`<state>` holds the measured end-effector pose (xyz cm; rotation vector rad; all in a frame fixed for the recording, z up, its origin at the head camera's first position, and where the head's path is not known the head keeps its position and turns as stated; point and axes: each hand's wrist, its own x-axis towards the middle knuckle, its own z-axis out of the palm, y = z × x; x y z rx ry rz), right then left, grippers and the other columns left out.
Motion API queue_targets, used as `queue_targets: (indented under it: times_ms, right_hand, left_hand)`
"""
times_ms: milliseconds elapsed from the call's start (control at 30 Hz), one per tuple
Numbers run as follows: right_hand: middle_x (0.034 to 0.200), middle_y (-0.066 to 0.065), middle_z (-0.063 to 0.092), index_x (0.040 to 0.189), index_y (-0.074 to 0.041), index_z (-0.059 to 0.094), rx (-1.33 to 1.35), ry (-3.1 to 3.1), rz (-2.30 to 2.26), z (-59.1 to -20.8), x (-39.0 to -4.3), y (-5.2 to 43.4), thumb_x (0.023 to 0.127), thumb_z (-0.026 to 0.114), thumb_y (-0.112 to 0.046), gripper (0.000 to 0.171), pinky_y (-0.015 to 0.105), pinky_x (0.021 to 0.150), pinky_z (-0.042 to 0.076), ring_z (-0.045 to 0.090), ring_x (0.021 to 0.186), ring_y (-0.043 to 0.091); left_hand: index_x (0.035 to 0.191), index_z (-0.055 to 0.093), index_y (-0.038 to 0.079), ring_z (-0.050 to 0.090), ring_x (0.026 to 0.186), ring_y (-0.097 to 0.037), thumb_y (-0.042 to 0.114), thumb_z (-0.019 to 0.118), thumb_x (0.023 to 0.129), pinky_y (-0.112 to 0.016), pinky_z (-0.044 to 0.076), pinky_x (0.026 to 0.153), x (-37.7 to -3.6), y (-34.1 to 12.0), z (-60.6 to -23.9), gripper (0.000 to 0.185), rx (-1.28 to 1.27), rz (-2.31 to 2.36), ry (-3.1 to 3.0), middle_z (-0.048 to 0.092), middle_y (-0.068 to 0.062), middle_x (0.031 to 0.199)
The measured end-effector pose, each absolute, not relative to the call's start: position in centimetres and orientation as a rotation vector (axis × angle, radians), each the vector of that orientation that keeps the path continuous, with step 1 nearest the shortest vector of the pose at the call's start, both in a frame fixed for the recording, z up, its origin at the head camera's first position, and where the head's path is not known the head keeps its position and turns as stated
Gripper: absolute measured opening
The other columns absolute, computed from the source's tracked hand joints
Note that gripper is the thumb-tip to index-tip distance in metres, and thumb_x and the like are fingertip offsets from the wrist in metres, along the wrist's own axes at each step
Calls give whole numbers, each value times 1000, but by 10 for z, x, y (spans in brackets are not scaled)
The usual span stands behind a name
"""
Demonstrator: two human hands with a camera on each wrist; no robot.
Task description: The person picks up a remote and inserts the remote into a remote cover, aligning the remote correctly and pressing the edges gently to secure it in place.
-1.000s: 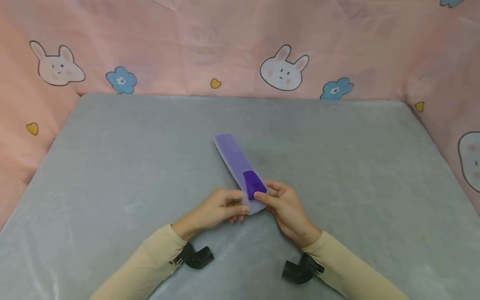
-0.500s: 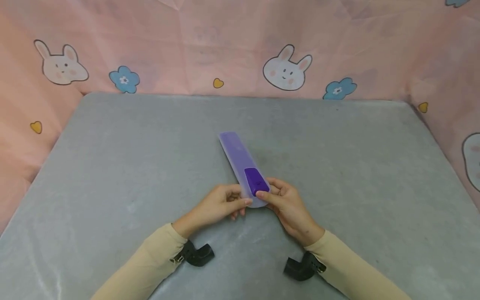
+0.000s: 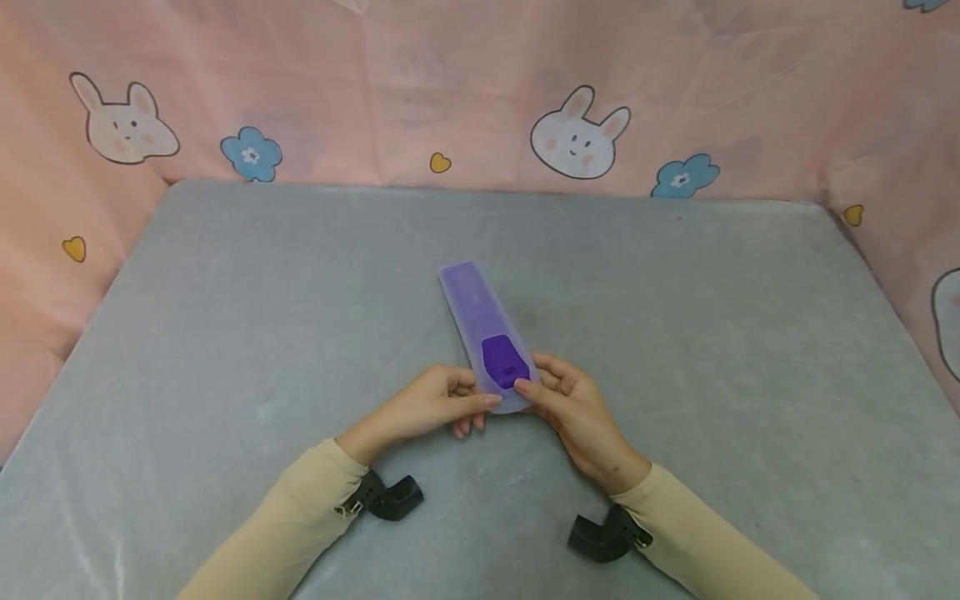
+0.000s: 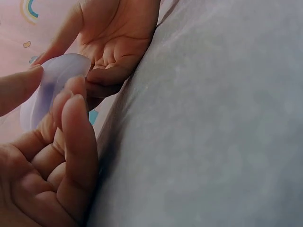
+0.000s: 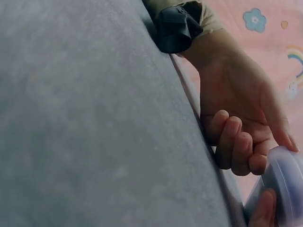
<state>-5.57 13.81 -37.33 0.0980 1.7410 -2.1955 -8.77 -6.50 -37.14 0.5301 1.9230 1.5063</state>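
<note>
Grey table against pink bunny-printed cloth backdrop.

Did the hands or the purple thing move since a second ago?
Barely. The left hand and right hand keep pinching the near end of the purple case, which only shifted slightly on the grey table. Nothing was let go.

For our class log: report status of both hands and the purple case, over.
Left hand and right hand both pinch the purple case at its near end. Case lies flat on the grey table. Nothing in the way.
</note>
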Motion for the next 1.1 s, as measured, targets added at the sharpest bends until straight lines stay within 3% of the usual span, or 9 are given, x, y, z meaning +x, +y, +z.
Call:
queue_targets:
  times_ms: [200,400,633,1100]
  right_hand:
    - [109,11,65,131,15,39,87,1757,-2185,-373,-56,138,91,56,1,45,24,83,52,62,95,12]
    - [110,13,64,131,14,39,78,1766,-2163,-373,-55,138,91,56,-1,46,25,82,52,62,95,13]
    - [112,12,61,132,13,38,108,1774,-2160,-373,-55,137,94,51,-3,43,25,82,52,61,96,12]
    - [113,16,62,130,10,38,-27,1830,-2128,-377,-55,138,86,62,4,50,25,84,52,63,97,16]
  left_hand:
    - [82,61,-4,55,51,-10,20,55,96,-29,54,53,-89,-63,-370,28,403,1542,1902,63,-4,65]
    - [92,53,-4,57,50,-12,19,52,98,-29,55,53,-90,-63,-371,23,273,1622,1857,54,-3,60]
    - [90,52,-3,57,52,-12,17,54,97,-28,55,52,-89,-62,-372,21,243,1639,1854,54,-3,61]
    - [101,53,-8,55,55,-11,11,61,91,-28,52,50,-86,-59,-373,22,280,1728,1934,59,-5,68]
